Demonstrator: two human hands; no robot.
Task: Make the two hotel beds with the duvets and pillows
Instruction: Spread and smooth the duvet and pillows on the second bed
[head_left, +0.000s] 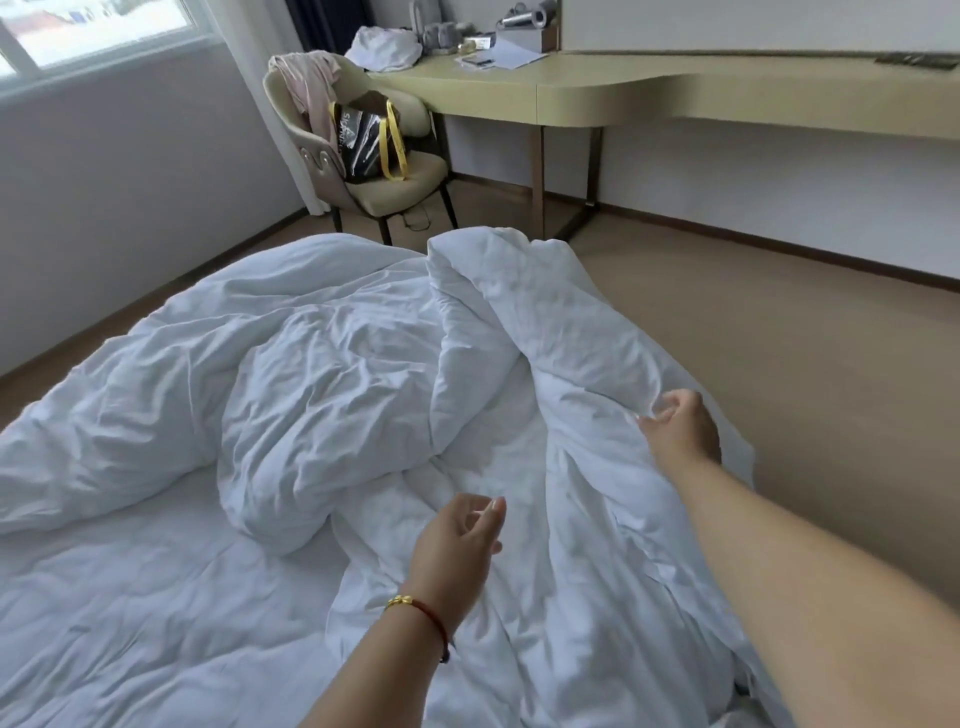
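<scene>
Two hands are stretched over a crumpled white duvet (332, 364): the left hand (460, 540) is held loosely open above the folds with nothing gripped, while the right hand (680, 426) is half-curled at a raised fold just ahead of it, contact unclear. Spreading of the duvet is judged barely begun; next, an edge needs to be gripped and drawn flat.

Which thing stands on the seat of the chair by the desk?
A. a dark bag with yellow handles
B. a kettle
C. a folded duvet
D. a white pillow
A: on the seat of the chair stands a dark bag with yellow handles, while the white duvet lies crumpled on the bed.
</scene>
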